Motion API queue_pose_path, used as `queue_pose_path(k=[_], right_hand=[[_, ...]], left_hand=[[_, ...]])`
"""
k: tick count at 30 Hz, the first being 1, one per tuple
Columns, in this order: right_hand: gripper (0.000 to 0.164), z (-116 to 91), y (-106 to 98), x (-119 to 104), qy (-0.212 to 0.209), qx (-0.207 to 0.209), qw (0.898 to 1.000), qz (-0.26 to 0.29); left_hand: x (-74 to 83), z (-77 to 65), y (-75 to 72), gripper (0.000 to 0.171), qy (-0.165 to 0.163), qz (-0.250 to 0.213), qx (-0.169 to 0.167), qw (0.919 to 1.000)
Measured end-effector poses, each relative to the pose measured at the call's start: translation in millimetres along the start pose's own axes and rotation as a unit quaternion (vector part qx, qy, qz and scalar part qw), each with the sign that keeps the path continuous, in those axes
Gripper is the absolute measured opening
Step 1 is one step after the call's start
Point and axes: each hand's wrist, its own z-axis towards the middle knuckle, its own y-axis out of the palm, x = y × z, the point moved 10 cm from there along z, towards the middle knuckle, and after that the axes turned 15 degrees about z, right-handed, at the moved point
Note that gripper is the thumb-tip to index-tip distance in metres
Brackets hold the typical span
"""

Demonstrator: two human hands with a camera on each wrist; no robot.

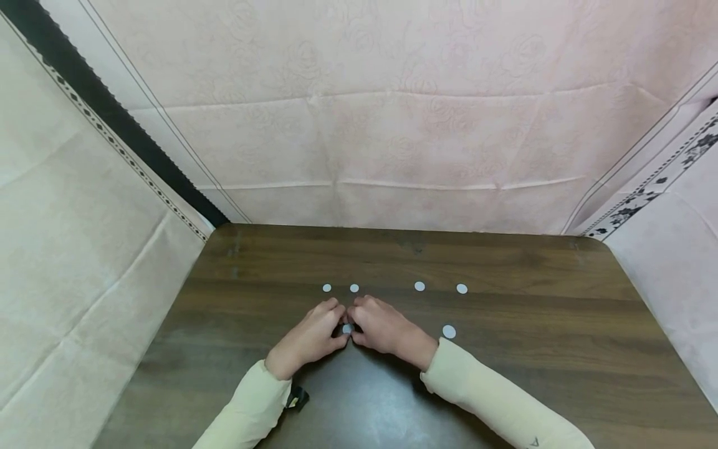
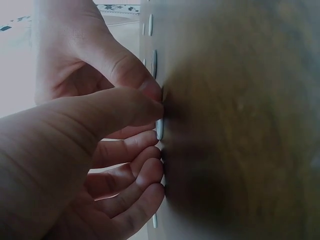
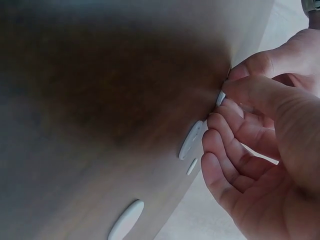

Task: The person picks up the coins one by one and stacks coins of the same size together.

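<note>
A small white disc (image 1: 346,328) lies on the brown wooden table (image 1: 505,386) between both hands. My left hand (image 1: 315,337) has its thumb and curled fingers at the disc's left side. From the other side my right hand (image 1: 387,327) meets it, thumb and forefinger pinched close to the rim. In the left wrist view the disc (image 2: 159,130) shows edge-on, partly covered by the left thumb. The right wrist view gives a sliver of the disc (image 3: 220,98) between thumb and fingers. The other fingertips of both hands stay low, right by the tabletop.
Beyond the hands, a row holds white discs: two at left (image 1: 327,287), (image 1: 354,287) and two at right (image 1: 419,286), (image 1: 462,289). One more disc (image 1: 449,331) lies beside the right forearm. Pale patterned cloth (image 1: 392,137) hangs behind the table and along both sides.
</note>
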Motion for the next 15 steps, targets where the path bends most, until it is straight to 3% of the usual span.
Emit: queue_pose_path(k=[9, 15], right_hand=[[0.011, -11.2, 0.8, -7.7, -0.019, 0.004, 1.0, 0.001], [0.009, -16.8, 4.1, -8.7, -0.01, -0.005, 1.0, -0.004]], left_hand=[[10.0, -5.7, 0.4, 0.017, 0.004, 0.013, -0.002, 0.9999], [16.2, -8.9, 0.9, 0.017, 0.014, 0.015, 0.004, 0.9998]])
